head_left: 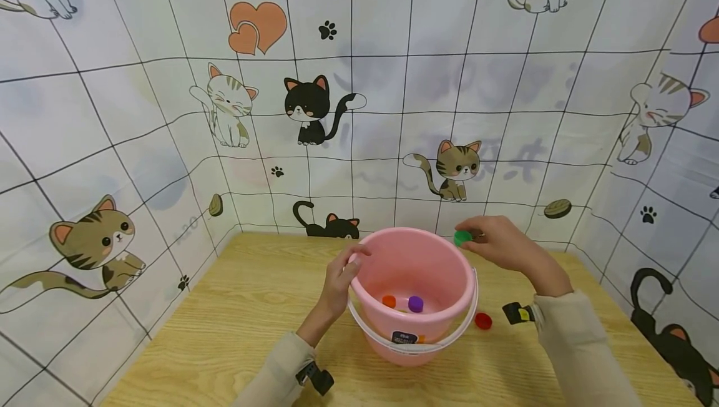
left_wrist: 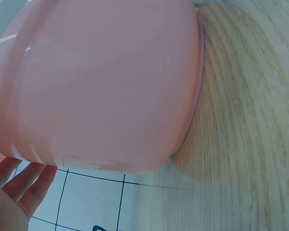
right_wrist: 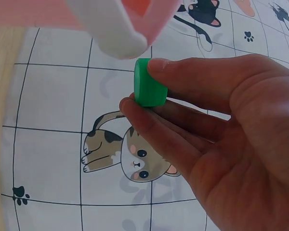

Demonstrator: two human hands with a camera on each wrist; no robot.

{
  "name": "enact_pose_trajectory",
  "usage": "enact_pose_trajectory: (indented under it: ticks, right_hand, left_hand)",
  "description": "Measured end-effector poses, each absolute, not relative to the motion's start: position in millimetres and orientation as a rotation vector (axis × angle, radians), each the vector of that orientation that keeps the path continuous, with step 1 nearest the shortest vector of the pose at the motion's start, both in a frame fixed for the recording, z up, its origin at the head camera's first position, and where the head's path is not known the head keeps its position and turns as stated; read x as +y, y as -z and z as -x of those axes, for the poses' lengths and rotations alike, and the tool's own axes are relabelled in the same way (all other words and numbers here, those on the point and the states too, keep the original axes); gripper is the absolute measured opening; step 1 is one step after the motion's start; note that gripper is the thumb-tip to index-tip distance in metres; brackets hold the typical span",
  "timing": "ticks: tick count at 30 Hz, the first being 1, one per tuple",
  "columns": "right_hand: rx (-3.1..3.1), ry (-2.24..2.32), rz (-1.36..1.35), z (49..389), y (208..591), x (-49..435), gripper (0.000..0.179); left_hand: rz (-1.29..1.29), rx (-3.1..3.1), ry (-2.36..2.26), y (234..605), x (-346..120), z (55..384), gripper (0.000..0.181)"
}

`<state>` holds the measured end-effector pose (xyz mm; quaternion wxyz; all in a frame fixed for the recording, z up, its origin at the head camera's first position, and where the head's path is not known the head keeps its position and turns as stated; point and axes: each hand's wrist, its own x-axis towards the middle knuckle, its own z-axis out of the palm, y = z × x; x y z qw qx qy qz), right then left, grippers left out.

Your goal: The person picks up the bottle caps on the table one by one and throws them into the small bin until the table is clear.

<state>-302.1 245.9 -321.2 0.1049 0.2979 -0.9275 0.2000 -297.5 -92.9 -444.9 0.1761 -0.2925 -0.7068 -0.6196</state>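
A pink bucket (head_left: 412,269) with a white handle stands upright on the table. My left hand (head_left: 341,273) grips its rim at the left; in the left wrist view the fingers (left_wrist: 31,185) lie against the bucket's outer wall. Just off the rim's right side, my right hand (head_left: 502,245) pinches a green bottle cap (right_wrist: 151,83) between thumb and fingers. Inside the bucket lie an orange cap (head_left: 389,301) and a purple cap (head_left: 415,304). A red cap (head_left: 483,321) rests on the table, right of the bucket.
The pale wooden table (head_left: 269,294) runs back to a wall cloth (head_left: 382,82) printed with a grid and cats, which also rises at both sides. The bucket's white handle (head_left: 412,349) hangs down across its front.
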Motion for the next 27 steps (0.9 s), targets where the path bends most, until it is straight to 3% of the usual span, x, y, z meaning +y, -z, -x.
enact_pose_trajectory:
  ticks: [27]
  right_hand:
    - [-2.716,-0.617,-0.928,302.6,292.7,218.7,0.032]
  left_hand:
    - [0.81,-2.022,1.736,445.3,-92.7,297.3,0.038]
